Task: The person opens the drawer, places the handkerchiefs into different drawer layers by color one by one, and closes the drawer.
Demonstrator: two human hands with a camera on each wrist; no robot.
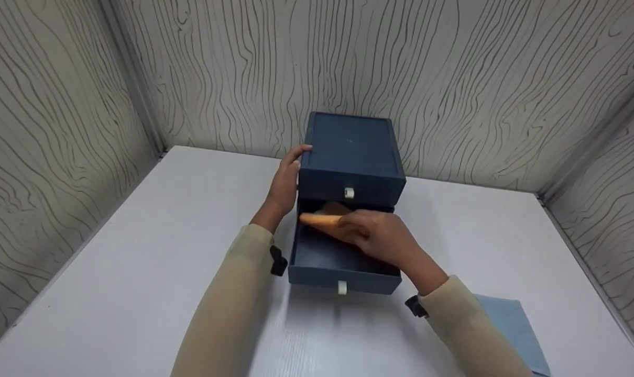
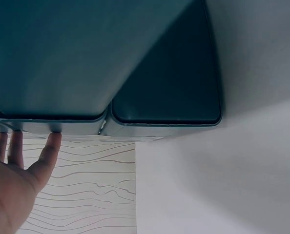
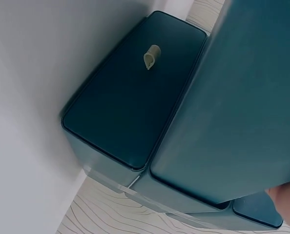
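A dark blue drawer unit (image 1: 352, 144) stands against the back wall, its middle drawer (image 1: 327, 256) pulled out. Inside that drawer, my right hand (image 1: 385, 235) pinches what looks like a folded orange cloth (image 1: 319, 221) by its right part. More orange lies behind it under the upper drawer; whether it is the same piece I cannot tell. My left hand (image 1: 284, 186) rests on the unit's left side, and the left wrist view shows its fingers (image 2: 47, 153) extended against the side wall. Only a bit of the right hand (image 3: 287, 202) enters the right wrist view, with the cloth hidden there.
A folded light blue cloth (image 1: 513, 330) lies at the table's front right, partly behind the right sleeve. Below the pulled-out drawer, a shut drawer (image 3: 130, 97) carries a pale tab (image 3: 152, 56). Wood-grain panels (image 1: 275, 68) enclose the white table (image 1: 139, 251) at the back and sides.
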